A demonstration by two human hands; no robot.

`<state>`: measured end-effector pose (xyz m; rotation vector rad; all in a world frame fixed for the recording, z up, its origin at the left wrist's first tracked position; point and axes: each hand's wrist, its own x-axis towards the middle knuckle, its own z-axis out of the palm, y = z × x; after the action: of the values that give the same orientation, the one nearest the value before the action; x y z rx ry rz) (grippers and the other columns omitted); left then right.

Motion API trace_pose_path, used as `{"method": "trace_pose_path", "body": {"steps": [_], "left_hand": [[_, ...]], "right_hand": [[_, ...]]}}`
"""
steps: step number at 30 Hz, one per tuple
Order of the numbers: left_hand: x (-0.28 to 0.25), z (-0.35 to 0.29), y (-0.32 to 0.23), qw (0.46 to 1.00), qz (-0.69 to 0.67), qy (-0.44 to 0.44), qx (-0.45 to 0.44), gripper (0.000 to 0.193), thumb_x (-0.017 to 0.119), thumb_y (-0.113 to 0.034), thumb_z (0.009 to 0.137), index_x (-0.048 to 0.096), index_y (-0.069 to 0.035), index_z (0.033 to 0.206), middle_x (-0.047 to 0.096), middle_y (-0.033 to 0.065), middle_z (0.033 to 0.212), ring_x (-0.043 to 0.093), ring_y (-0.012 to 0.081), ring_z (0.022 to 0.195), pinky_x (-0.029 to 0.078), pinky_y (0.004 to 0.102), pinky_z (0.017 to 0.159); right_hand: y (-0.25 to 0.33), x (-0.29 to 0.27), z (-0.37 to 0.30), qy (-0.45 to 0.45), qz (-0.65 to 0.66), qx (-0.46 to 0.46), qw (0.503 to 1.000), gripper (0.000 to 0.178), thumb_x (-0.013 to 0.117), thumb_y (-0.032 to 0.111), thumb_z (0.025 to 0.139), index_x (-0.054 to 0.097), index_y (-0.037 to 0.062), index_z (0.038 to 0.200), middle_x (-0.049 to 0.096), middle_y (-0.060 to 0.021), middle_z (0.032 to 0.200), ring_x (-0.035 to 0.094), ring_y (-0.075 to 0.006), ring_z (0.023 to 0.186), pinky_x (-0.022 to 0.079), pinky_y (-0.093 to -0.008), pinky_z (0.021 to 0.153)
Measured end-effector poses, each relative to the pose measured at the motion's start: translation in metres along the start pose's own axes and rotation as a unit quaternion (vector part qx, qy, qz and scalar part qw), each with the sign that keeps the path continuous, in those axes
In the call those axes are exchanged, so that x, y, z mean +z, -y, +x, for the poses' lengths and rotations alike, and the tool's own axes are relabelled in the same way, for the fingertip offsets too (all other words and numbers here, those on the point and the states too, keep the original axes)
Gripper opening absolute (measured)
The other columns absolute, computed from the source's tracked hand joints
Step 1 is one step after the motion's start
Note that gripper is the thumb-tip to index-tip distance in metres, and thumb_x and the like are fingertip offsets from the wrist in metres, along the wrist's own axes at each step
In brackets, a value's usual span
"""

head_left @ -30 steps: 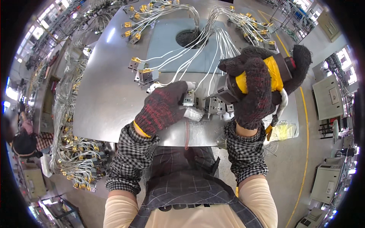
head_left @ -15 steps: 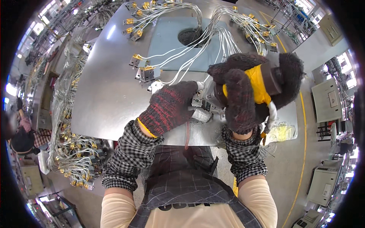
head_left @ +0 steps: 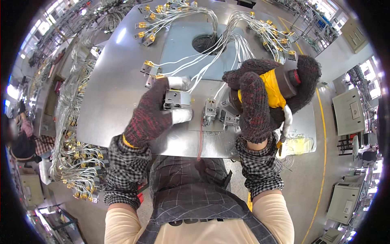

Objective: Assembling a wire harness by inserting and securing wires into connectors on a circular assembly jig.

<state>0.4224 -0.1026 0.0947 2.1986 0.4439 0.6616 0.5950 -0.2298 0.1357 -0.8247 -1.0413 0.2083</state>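
My left hand (head_left: 151,112), in a dark red-flecked knit glove with white-covered fingertips, pinches a small metal box-shaped part (head_left: 177,99) over the table's left-centre. Thumb and fingers lie on opposite sides of it. My right hand (head_left: 256,107), in a dark knit glove, is wrapped round a dark power tool (head_left: 286,83) with yellow tape on its body. The tool's nose points left, close to a metal fixture (head_left: 229,118). Between the hands another small metal part (head_left: 209,110) stands on the plate, apart from my left fingers. The tool's tip is hidden.
White wires (head_left: 221,42) fan out from a round opening (head_left: 203,42) to several brass-topped metal parts (head_left: 148,38) on the metal table (head_left: 105,93). More wired bundles (head_left: 83,175) hang at the left edge. A person (head_left: 28,138) is at far left. A red cord (head_left: 200,140) crosses the front edge.
My left hand has moved left from the small part in the middle and now grips the box-shaped metal part. My right hand and the power tool stay in nearly the same place.
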Motion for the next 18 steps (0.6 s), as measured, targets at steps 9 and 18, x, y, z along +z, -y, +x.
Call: {"method": "trace_pose_path", "body": {"steps": [9,18], "left_hand": [[0.049,0.013,-0.018,0.997,0.068,-0.006,0.034,0.074,0.088,-0.020,0.066,0.055,-0.013,0.132,0.067,0.0114,0.103,0.068,0.0215,0.089,0.054,0.0340,0.075],[0.039,0.025,-0.025,0.992,0.069,0.089,-0.060,0.065,0.083,-0.038,0.069,0.059,-0.007,0.121,0.067,0.0130,0.095,0.068,0.0275,0.087,0.053,0.0384,0.077]], "right_hand": [[0.000,-0.022,0.025,0.015,-0.087,-0.212,0.973,0.054,0.056,0.012,0.090,0.034,0.0121,0.139,0.067,-0.0168,0.090,0.067,-0.0225,0.065,0.055,-0.0449,0.082],[0.015,0.014,0.013,-0.111,0.126,-0.104,0.980,0.072,0.063,0.007,0.089,0.019,0.0112,0.146,0.063,-0.0205,0.091,0.067,-0.0256,0.066,0.060,-0.0397,0.056]]}}
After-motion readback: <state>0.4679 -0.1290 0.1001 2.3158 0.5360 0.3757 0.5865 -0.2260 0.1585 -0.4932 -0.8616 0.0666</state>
